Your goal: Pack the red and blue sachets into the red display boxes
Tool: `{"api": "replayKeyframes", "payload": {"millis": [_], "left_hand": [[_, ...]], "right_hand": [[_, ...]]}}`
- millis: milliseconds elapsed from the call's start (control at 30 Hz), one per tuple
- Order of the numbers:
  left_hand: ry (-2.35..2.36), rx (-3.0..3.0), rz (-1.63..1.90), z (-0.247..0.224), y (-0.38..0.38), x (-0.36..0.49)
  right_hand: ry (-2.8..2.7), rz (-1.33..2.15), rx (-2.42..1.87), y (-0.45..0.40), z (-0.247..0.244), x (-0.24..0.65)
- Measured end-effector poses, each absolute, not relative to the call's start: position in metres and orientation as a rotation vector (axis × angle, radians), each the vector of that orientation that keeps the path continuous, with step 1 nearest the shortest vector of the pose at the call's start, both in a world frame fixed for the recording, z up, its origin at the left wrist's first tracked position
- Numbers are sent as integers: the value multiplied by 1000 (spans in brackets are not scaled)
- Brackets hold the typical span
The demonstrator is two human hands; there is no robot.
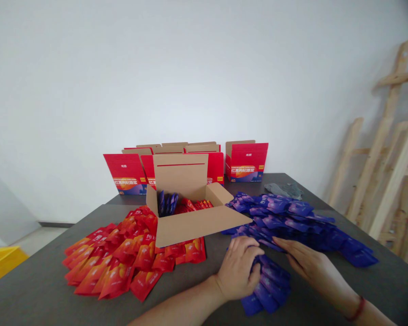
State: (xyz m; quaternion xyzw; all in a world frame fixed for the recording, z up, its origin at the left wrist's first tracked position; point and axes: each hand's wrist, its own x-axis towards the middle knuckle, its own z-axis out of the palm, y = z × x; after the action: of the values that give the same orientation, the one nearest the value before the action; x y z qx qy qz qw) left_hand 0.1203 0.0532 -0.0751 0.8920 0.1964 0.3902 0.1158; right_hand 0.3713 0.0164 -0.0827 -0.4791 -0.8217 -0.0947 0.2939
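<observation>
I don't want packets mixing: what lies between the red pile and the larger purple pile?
In the head view, the open box stands between them; nearer the camera come bare tabletop and the left hand.

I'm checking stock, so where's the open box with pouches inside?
In the head view, the open box stands mid-table, between red pouches on the left and purple pouches on the right.

My left hand [238, 268], back uppermost, fingers curled and thumb bent; my right hand [306, 259], fingers extended, angled toward the left.
</observation>
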Motion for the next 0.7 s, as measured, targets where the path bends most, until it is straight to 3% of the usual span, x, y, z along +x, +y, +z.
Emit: {"api": "replayKeyframes", "payload": {"millis": [233, 400, 700], "left_hand": [[714, 2769, 901, -65, 74, 137], [546, 2910, 694, -61, 87, 146], [264, 2833, 451, -70, 76, 150]], "right_hand": [[-2159, -34, -1268, 9, -87, 369], [-1765, 255, -1494, 6, -81, 381], [-1450, 273, -1626, 4, -79, 398]]}}
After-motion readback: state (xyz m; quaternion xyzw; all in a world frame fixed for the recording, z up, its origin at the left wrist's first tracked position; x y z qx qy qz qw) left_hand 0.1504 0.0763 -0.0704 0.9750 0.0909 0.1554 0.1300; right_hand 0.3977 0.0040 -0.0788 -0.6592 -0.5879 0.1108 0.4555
